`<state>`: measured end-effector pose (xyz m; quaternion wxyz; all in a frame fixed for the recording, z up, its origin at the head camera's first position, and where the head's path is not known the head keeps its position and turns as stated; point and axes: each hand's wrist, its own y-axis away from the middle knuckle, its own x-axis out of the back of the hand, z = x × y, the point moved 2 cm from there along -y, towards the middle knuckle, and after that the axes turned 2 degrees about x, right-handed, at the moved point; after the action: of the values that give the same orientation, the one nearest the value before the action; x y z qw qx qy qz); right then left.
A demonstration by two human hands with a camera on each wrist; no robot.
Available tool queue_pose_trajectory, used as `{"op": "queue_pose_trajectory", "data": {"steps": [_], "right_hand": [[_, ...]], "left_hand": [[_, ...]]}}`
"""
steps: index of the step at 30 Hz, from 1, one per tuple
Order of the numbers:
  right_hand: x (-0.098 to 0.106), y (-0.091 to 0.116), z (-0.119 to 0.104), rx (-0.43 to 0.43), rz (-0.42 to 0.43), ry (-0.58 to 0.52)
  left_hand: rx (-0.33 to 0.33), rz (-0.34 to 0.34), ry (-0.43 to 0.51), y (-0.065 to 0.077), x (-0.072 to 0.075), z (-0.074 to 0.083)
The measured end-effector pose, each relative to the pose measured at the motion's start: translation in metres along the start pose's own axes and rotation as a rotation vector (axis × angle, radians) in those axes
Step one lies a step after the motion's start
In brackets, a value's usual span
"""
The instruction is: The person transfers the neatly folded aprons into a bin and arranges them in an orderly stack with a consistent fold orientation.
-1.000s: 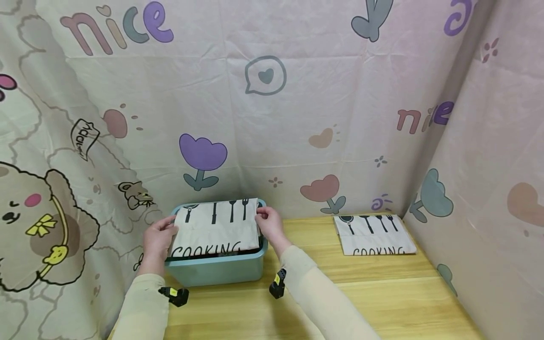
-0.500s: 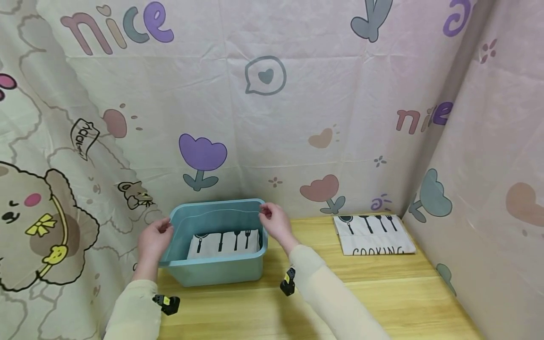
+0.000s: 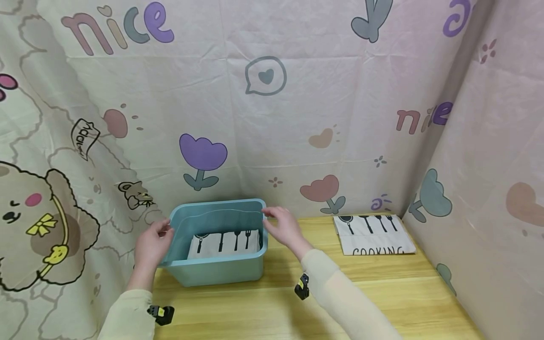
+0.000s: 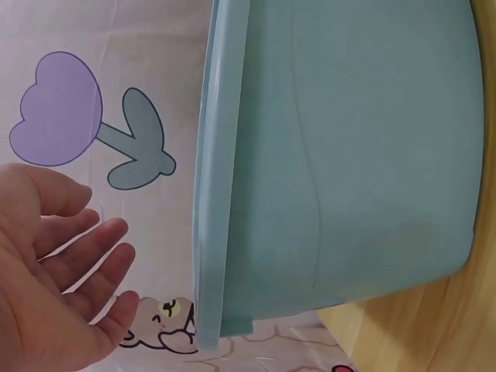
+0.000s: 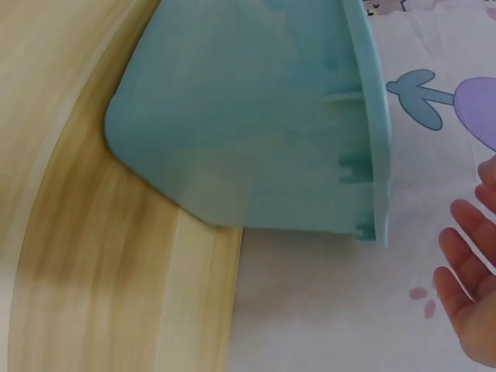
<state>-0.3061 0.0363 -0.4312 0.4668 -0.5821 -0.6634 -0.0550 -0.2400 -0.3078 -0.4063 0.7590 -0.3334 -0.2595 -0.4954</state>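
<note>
A light blue plastic bin (image 3: 214, 271) stands at the left of the table. Inside it, low down, lies a folded white cloth (image 3: 229, 244) printed with dark kitchen utensils; its front part is hidden by the bin's near wall. My left hand (image 3: 152, 245) is at the bin's left rim, holding nothing, and the left wrist view shows its fingers loosely bent, apart from the rim (image 4: 221, 178). At the right rim is my right hand (image 3: 285, 227), its fingers relaxed and empty, also beside the bin in the right wrist view.
Another folded cloth (image 3: 376, 235), with the same utensil print and the word COOKING, lies on the wooden table (image 3: 340, 288) at the right. A printed curtain (image 3: 272, 118) rises behind the table and along both sides.
The folded cloth held over the bin's top has gone down inside it, and both hands have let go. The right hand has since moved a little right, the left slightly left.
</note>
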Motion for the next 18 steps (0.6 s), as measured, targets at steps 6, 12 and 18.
{"op": "queue_pose_trajectory", "data": {"steps": [6, 12, 18], "right_hand": [[0.006, 0.013, 0.007, 0.073, -0.003, 0.076], [0.016, 0.027, 0.018, 0.103, 0.011, 0.084], [0.026, 0.046, 0.046, 0.095, 0.063, 0.14]], "left_hand": [[-0.067, 0.015, -0.019, 0.007, 0.002, 0.001], [-0.165, 0.043, -0.027, 0.015, 0.001, 0.002], [-0.262, 0.061, -0.027, 0.024, -0.002, 0.006]]}}
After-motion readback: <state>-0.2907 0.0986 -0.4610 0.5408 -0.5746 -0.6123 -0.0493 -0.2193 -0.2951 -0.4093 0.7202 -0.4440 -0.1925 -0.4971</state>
